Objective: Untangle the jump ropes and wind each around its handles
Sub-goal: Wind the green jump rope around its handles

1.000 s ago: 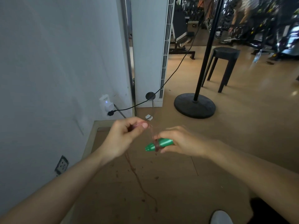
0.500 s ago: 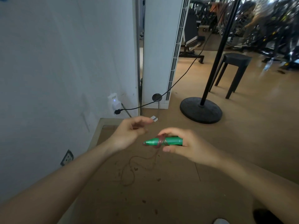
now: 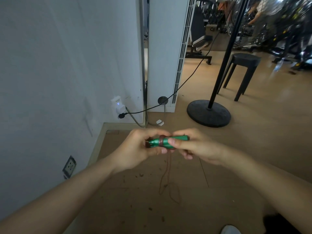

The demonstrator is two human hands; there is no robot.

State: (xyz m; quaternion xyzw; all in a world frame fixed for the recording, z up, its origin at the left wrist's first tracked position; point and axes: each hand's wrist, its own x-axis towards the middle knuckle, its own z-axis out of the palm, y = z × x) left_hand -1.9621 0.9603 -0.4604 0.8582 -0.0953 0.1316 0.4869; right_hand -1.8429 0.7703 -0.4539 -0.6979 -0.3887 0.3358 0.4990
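A green jump rope handle [image 3: 166,142] lies level between my two hands at chest height. A band of thin brown rope [image 3: 161,141] is wound round its middle. My left hand [image 3: 138,149] grips the handle's left, tapered end. My right hand [image 3: 190,146] grips its right part, thumb on top next to the wound band. A loose length of the brown rope [image 3: 168,179] hangs from under the handle and loops on the wooden floor below. Whether a second handle lies behind the first I cannot tell.
A white wall [image 3: 59,73] with a plugged-in adapter [image 3: 118,107] stands to the left. A black pole on a round base [image 3: 209,113] and a black stool [image 3: 243,71] stand ahead to the right. A black cable [image 3: 190,76] runs across. My white shoe [image 3: 230,229] shows at the bottom.
My left hand has come down from pinching the rope above and now grips the handle's left end. More rope is wound round the handle. The hanging rope has shifted right.
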